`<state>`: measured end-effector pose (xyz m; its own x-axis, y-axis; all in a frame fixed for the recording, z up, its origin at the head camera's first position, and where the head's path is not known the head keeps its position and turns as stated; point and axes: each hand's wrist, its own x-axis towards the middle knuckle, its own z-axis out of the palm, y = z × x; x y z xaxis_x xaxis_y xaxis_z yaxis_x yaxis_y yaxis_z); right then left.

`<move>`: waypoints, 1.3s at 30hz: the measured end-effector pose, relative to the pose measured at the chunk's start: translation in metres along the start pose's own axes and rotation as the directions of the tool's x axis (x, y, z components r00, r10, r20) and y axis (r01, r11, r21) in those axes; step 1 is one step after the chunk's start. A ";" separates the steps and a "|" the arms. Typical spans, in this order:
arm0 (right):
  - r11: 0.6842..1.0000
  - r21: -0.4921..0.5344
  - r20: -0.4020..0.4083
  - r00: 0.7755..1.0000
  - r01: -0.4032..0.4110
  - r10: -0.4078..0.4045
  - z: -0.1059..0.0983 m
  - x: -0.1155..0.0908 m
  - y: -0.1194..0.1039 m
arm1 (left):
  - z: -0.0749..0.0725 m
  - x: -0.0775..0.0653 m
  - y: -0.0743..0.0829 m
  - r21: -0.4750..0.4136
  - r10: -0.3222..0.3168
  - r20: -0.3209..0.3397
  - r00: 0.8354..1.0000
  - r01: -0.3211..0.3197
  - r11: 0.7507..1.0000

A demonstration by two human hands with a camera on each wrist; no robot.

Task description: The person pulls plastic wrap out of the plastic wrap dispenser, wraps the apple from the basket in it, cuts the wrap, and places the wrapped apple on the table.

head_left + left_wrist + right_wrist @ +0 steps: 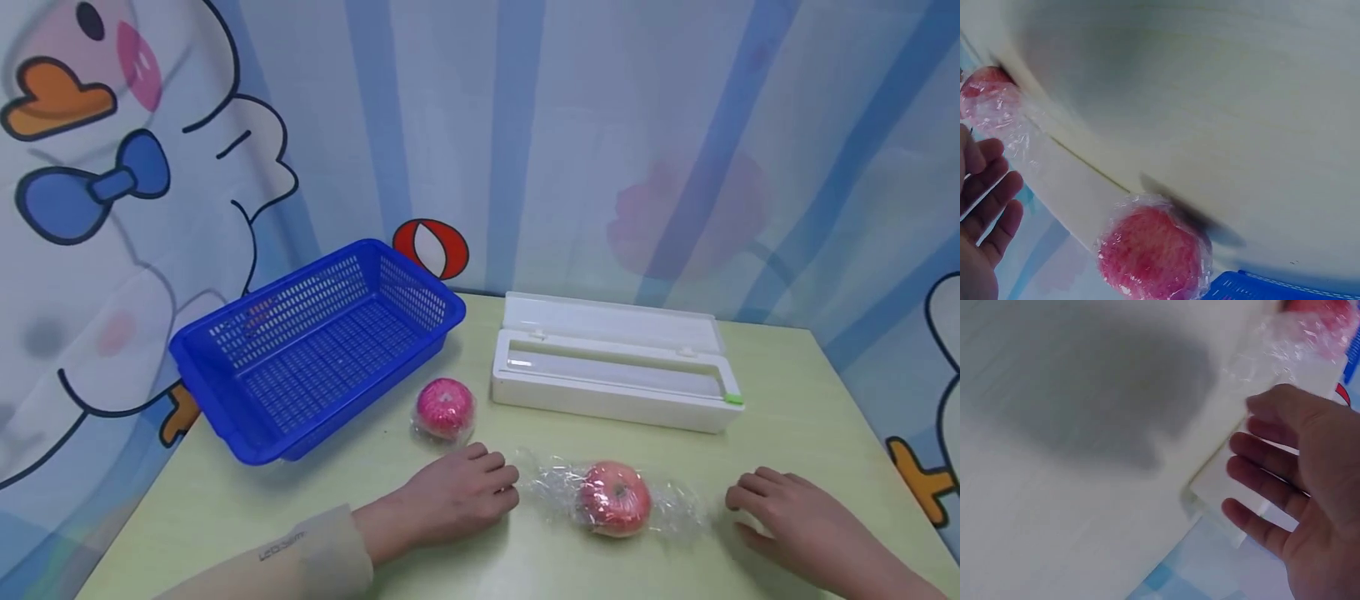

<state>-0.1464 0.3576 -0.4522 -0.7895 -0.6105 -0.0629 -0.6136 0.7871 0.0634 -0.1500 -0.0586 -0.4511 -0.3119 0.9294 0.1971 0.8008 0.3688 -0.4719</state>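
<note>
An apple in clear plastic wrap (617,498) lies on the table between my hands, the film bunched out loosely to both sides. My left hand (457,493) is just left of the film's left end, fingers loosely bent and holding nothing. Beyond the film's right end, my right hand (798,521) hovers with relaxed fingers; the right wrist view shows its palm with nothing in it. A second, pinker wrapped apple (446,408) sits behind my left hand, near the basket, and appears large in the left wrist view.
A blue plastic basket (300,425) with slotted sides stands at the back left, with nothing in it. Behind the apple, a white cling-film dispenser box (600,404) has its lid raised. A cartoon-print curtain (570,150) hangs behind the table.
</note>
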 end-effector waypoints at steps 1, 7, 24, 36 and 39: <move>1.000 0.012 -0.031 0.999 -0.028 0.028 -0.003 0.000 -0.004 | -0.002 0.001 0.000 -0.035 -0.028 -0.047 0.998 0.026 0.999; 0.949 0.285 -0.135 0.975 -0.132 0.177 -0.007 0.012 -0.046 | -0.014 0.036 0.019 -0.310 -0.288 -0.074 0.955 0.253 0.916; 0.767 0.640 -0.172 0.966 -0.040 0.193 0.038 0.036 -0.087 | 0.012 0.094 0.072 -0.359 -0.445 0.332 0.832 0.548 0.756; 0.637 0.766 -0.083 0.969 -0.086 0.231 0.039 0.038 -0.087 | 0.020 0.099 0.063 -0.595 -0.451 0.384 0.806 0.589 0.547; 0.601 0.794 -0.071 0.968 -0.090 0.239 0.038 0.040 -0.088 | 0.023 0.101 0.060 -0.630 -0.455 0.406 0.792 0.604 0.488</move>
<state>-0.1233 0.2674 -0.4985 -0.9122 -0.4090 0.0250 -0.2890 0.5989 -0.7469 -0.1453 0.0581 -0.4793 -0.8193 0.5729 0.0222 0.5251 0.7343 0.4302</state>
